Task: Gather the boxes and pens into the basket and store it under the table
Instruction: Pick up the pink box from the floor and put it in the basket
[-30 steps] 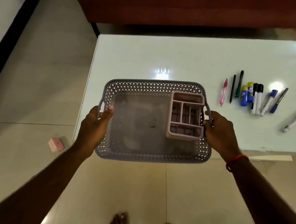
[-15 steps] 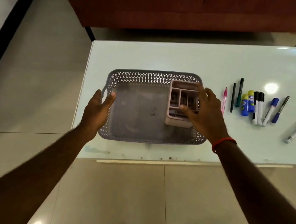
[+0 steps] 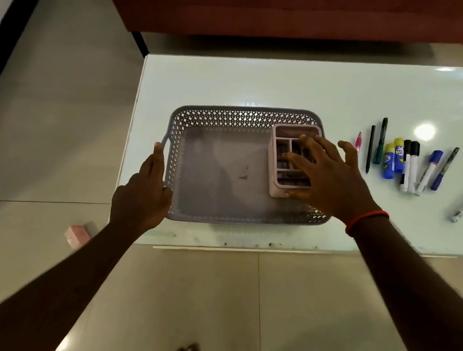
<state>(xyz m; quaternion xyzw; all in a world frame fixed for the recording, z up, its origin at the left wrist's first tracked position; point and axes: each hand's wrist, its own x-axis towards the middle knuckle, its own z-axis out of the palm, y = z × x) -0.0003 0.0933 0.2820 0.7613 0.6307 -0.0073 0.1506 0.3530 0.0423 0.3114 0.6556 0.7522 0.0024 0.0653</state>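
Dim and warm overall. Lit from overhead, with glare at 2 spots on the glossy table. Softly shadowed inside the basket. Slightly soft throughout, bent by wide-angle distortion toward the edges.

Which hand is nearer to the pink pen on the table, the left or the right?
Right. The right hand lies over the box in the basket, just left of the pink pen; the left hand is at the basket's left handle.
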